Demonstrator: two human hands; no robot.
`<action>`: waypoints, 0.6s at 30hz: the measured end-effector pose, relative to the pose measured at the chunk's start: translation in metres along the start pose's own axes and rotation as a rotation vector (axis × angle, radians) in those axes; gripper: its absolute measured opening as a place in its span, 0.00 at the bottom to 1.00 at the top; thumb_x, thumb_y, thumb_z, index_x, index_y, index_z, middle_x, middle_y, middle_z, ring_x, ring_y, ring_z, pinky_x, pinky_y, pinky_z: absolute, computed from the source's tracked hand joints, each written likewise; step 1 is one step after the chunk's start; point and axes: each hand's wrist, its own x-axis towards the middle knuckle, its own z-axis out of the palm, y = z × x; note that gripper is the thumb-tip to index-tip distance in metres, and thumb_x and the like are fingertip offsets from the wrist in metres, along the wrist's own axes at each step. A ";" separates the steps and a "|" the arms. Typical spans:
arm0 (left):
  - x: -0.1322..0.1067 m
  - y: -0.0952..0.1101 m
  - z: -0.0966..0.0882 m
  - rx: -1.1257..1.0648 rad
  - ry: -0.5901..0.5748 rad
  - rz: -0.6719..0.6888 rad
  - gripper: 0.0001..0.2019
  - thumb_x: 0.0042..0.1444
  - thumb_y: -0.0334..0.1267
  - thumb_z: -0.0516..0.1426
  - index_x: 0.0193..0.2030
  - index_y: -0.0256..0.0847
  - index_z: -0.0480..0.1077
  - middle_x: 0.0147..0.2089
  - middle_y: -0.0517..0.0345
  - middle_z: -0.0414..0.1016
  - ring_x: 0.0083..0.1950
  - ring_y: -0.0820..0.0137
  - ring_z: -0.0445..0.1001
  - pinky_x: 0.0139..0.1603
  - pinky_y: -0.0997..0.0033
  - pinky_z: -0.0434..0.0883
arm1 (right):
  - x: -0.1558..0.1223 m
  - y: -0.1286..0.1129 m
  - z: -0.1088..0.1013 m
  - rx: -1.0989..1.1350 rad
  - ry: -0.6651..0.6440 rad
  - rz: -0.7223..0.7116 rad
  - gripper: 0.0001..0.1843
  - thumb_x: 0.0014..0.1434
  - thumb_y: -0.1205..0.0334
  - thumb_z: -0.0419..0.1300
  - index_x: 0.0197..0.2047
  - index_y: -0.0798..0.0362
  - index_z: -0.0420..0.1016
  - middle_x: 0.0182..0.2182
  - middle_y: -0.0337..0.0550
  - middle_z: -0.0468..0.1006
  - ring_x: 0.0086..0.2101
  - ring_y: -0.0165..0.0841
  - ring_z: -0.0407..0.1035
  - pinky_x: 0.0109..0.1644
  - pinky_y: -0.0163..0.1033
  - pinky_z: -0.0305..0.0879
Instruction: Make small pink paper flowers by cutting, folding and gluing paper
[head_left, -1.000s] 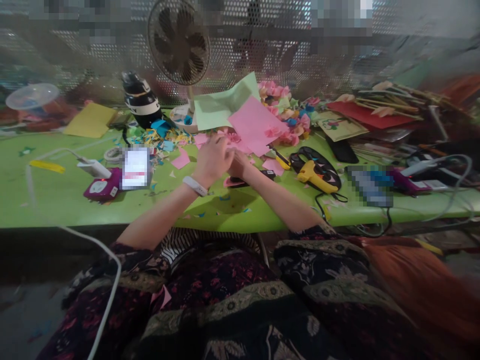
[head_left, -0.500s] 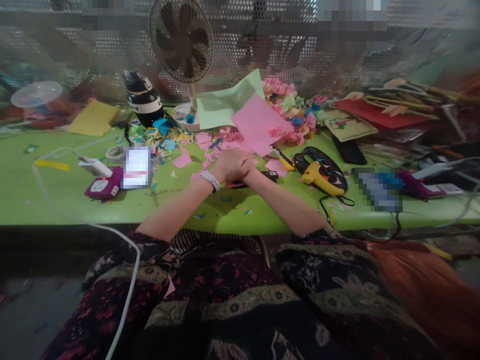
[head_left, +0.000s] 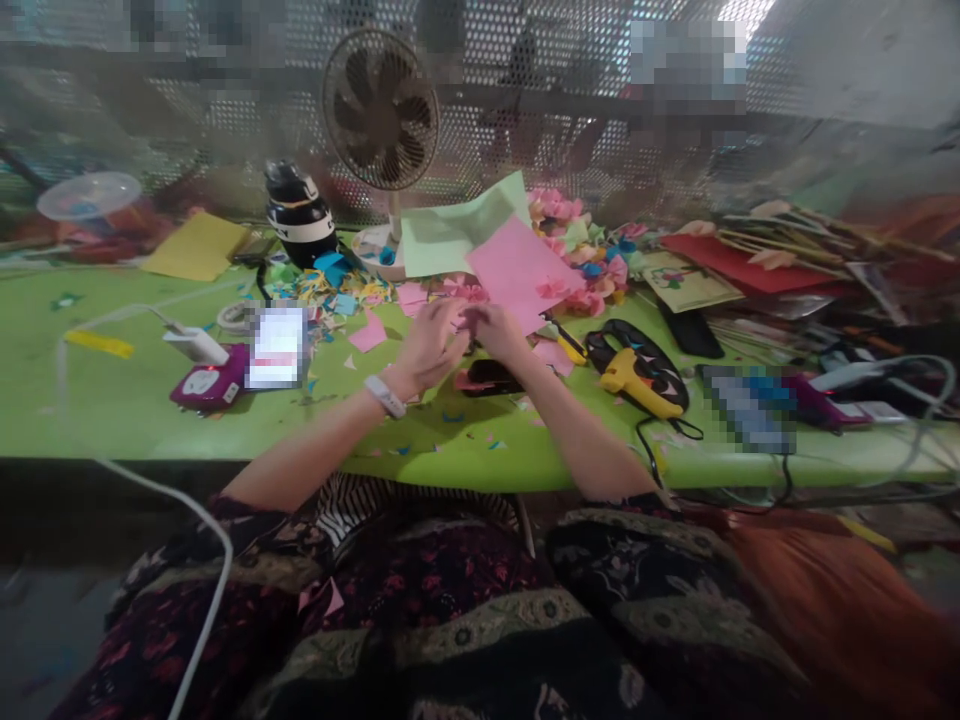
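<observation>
My left hand (head_left: 433, 352), with a pale band on its wrist, is closed with bent fingers over the middle of the green table (head_left: 360, 430). My right hand (head_left: 496, 335) meets it at the fingertips, its fingers also curled in. Whatever sits between them is too small and hidden to make out. Just beyond the hands lie a large pink paper sheet (head_left: 517, 265) and pink paper scraps (head_left: 411, 297). Below my right hand rests a small dark flat object (head_left: 493, 378). A yellow-handled cutter (head_left: 566, 340) lies to the right of that hand.
A yellow glue gun (head_left: 639, 385) rests on a black tray (head_left: 664, 355). Paper flowers (head_left: 600, 280) are heaped behind, beside a green sheet (head_left: 439, 245). A fan (head_left: 381, 110) and black bottle (head_left: 300, 225) stand at the back. Left are a phone (head_left: 276, 345) and white cable (head_left: 217, 590).
My hands were clasped one over the other; now they have drawn apart, meeting only at the fingertips, and the dark object below shows more. The view has tilted up slightly.
</observation>
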 end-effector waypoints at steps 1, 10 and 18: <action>-0.004 -0.003 -0.004 0.057 -0.009 -0.078 0.22 0.62 0.36 0.54 0.62 0.36 0.69 0.61 0.41 0.74 0.64 0.55 0.68 0.66 0.58 0.63 | -0.001 0.003 -0.005 0.045 0.004 0.040 0.18 0.73 0.61 0.48 0.51 0.58 0.78 0.44 0.49 0.82 0.43 0.38 0.77 0.47 0.43 0.72; -0.013 -0.023 0.006 -0.433 -0.555 -0.358 0.21 0.54 0.37 0.62 0.56 0.39 0.71 0.27 0.59 0.77 0.25 0.70 0.72 0.30 0.73 0.64 | -0.025 0.016 -0.062 0.413 -0.466 -0.096 0.20 0.59 0.51 0.65 0.49 0.54 0.81 0.42 0.45 0.83 0.42 0.36 0.74 0.44 0.37 0.65; -0.010 -0.043 0.008 -0.437 -0.522 -0.300 0.16 0.57 0.42 0.65 0.49 0.37 0.71 0.28 0.58 0.77 0.26 0.72 0.73 0.28 0.74 0.65 | -0.035 0.013 -0.070 0.283 -0.473 -0.133 0.17 0.54 0.51 0.69 0.42 0.53 0.82 0.38 0.43 0.81 0.39 0.37 0.71 0.41 0.38 0.60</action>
